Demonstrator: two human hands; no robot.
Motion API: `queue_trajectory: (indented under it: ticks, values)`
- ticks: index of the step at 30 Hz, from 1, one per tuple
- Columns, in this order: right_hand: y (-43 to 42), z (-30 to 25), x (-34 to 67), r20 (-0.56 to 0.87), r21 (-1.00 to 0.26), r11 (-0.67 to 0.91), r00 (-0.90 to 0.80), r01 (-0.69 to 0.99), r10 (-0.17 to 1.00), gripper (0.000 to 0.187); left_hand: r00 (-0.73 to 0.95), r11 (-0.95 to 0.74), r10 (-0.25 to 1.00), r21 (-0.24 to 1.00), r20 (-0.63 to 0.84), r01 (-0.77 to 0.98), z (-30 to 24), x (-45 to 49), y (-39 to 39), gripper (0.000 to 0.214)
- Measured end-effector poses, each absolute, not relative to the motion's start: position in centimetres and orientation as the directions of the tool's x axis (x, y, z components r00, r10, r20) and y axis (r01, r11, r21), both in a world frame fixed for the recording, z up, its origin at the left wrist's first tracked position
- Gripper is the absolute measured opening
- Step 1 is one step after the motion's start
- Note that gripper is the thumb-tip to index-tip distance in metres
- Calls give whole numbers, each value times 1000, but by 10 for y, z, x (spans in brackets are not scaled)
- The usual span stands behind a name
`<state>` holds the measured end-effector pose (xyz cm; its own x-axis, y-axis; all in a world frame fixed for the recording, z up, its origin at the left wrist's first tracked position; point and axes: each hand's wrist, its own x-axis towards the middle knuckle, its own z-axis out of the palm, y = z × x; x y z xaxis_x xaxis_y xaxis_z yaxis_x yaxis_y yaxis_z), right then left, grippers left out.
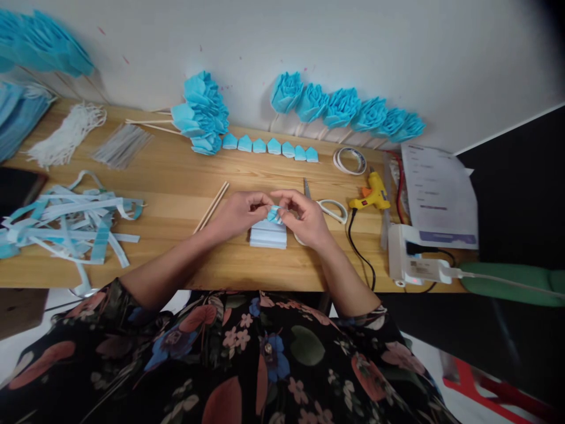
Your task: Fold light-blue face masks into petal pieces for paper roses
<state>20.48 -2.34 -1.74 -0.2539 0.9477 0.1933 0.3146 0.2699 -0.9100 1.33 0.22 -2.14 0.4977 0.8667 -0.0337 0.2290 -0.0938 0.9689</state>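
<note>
My left hand (245,213) and my right hand (304,217) meet near the front middle of the wooden table (172,176). Between them they pinch a small folded piece of light-blue fabric (274,214), partly covered by my fingers. Just below lies a stack of pale pleated fabric pieces (268,235). White-handled scissors (333,210) rest beside my right hand, which hides part of them. Two thin wooden sticks (212,207) lie left of my left hand. Behind the hands runs a row of several small folded blue petals (259,145).
Blue fabric flowers (342,107) on sticks lean along the wall; more flowers (200,112) lie left. A yellow glue gun (373,191), tape rolls (350,160), and a white power strip (410,259) occupy the right. Cut strips (75,218), white cords (68,132) and thin wires (122,146) cover the left.
</note>
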Motion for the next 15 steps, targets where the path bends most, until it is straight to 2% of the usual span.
queue_trajectory:
  ticks: [6, 15]
  values:
    - [-21, -20, 206, 170, -937, 228, -227, 266, 959, 30, 483, -45, 875, 986, -38, 159, -19, 15, 4, 25]
    - [-23, -19, 207, 132, -948, 190, -230, 254, 964, 32, 396, -8, 917, 994, -36, 108, -16, 17, 4, 15]
